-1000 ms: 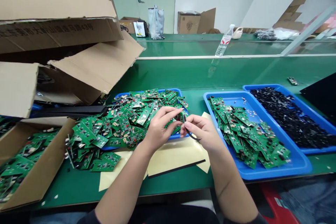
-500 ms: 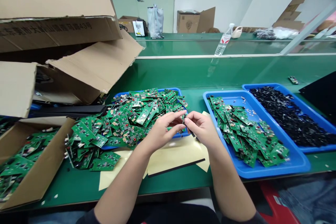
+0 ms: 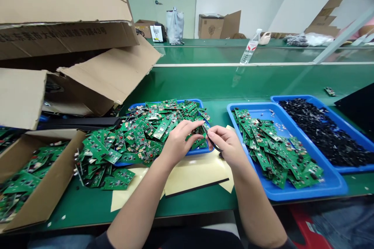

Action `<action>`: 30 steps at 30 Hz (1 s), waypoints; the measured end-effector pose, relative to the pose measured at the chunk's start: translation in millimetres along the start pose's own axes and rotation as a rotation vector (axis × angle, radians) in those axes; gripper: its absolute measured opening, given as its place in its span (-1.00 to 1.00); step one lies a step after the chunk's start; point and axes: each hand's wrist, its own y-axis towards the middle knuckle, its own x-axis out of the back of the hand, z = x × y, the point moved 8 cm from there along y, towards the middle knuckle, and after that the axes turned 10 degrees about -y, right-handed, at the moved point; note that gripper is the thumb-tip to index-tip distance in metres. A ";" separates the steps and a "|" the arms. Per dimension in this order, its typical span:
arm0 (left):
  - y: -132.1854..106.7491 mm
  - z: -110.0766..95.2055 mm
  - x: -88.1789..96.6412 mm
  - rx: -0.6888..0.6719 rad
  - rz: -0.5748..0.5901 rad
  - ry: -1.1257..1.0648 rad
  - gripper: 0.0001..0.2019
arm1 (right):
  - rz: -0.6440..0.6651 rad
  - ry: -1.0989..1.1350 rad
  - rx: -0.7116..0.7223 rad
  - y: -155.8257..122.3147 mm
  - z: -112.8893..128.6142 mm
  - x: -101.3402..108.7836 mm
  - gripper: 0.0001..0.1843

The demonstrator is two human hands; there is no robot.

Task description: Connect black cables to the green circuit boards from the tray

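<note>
At about nine o'clock, an open-topped brown cardboard box (image 3: 55, 175) is holding loose green circuit boards (image 3: 20, 186), and more green printed circuit boards (image 3: 117, 149) are spilling across the green workbench (image 3: 204, 85) from a shallow blue plastic tray (image 3: 163, 102) at about eleven o'clock. Over that tray's near corner, the person's left hand (image 3: 178, 144) is curling inward, its fingertips pinching what looks like one small green circuit board (image 3: 199, 134), though the fingers partly hide it. Just beside it, the right hand (image 3: 228, 146) is pressing thumb and forefinger together on a thin, curved black strip (image 3: 212, 142), perhaps a wire or tweezers; it is too small to tell. Keeping both hands this close and low appears to be a steady way of working, with the pinch staying on the small part. A tan paper sheet (image 3: 195, 175) is lying beneath the wrists. At about two o'clock, a second blue plastic tray (image 3: 292, 193) is carrying sorted green boards (image 3: 277, 151), while a third blue tray (image 3: 347, 167) is heaped with tiny black components (image 3: 321, 132).
</note>
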 end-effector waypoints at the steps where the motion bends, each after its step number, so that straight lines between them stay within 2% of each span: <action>1: -0.3 -0.4 -0.3 -0.002 -0.007 -0.016 -0.71 | 0.024 0.047 -0.007 0.3 -0.6 -2.2 -0.69; 6: -2.2 6.5 -3.6 0.106 -0.004 -0.261 -0.68 | 0.132 0.228 -0.090 2.3 -8.7 -12.5 -0.65; 10: -3.8 10.3 -10.1 0.214 0.088 -0.420 -0.65 | 0.161 0.208 -0.080 2.8 -8.0 -13.2 -0.64; 14: -5.4 9.9 -16.2 0.311 0.153 -0.505 -0.63 | 0.072 0.030 -0.019 2.2 -3.0 -6.0 -0.68; 18: -5.4 10.6 -17.9 0.364 0.134 -0.452 -0.68 | -0.037 -0.242 0.078 0.4 6.1 -1.4 -0.76; 23: -6.5 14.2 -19.7 0.390 0.117 -0.374 -0.70 | -0.046 -0.518 0.193 -2.7 15.3 -4.9 -0.84; 30: -9.8 20.4 -26.0 0.410 0.130 -0.350 -0.73 | -0.002 -0.676 0.158 -1.3 5.8 -5.2 -0.85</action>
